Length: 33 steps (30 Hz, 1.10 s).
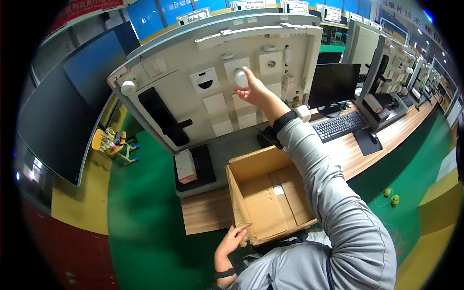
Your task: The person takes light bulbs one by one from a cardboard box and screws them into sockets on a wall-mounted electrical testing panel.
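Note:
My right hand (pixel 251 90) reaches up to a pale upright panel (pixel 191 107). Its fingers close round a white rounded light bulb (pixel 240 78) in front of a square white plate on the panel. At the near left corner of an open cardboard box (pixel 233 193), my left hand (pixel 233 238) grips the rim, one finger lying over the edge. The box sits tilted at the table edge against my body, and its flaps and bottom show inside. Beside the bulb is another square plate with a round socket (pixel 271 64).
A black door lock plate with a handle (pixel 166 118) is on the panel's left. Below lies a small white carton (pixel 185 166) on a black base. To the right stand a monitor (pixel 333 85), keyboard (pixel 339 126) and mouse (pixel 372 136). A yellow chair (pixel 113 143) stands at left.

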Motion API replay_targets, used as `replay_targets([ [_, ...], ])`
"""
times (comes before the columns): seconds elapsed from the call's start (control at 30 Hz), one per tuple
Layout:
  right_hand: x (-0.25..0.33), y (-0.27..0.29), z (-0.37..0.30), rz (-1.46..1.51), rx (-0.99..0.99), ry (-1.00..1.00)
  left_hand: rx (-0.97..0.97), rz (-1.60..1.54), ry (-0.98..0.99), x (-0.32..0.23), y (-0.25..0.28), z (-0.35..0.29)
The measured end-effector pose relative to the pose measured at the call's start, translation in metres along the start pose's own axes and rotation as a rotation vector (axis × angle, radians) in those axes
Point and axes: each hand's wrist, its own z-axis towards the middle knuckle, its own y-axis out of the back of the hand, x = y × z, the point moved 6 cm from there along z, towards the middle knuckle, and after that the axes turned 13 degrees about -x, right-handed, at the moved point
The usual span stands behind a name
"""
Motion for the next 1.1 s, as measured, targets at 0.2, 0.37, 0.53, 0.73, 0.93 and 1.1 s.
replay_targets([
  [0.2, 0.031, 0.000, -0.032, -0.908, -0.487, 0.835, -0.007, -0.010, -0.011, 0.004, -0.001, 0.001],
  [0.37, 0.033, 0.005, -0.018, -1.096, -0.623, 0.796, 0.010, -0.035, 0.009, 0.005, -0.001, -0.002],
  [0.53, 0.003, 0.017, 0.017, -0.465, -0.274, 0.301, -0.023, -0.010, -0.066, 0.000, -0.001, 0.000],
  [0.73, -0.008, 0.008, 0.004, -0.106, 0.037, 0.001, -0.030, 0.000, -0.026, 0.002, -0.001, -0.002],
  [0.93, 0.022, 0.005, -0.029, -0.527, -0.216, 0.549, -0.054, 0.003, -0.037, 0.000, -0.002, 0.000],
  [1.1, 0.034, -0.008, -0.037, -1.381, -0.593, 1.142, -0.021, 0.006, -0.032, 0.008, -0.002, 0.000],
])
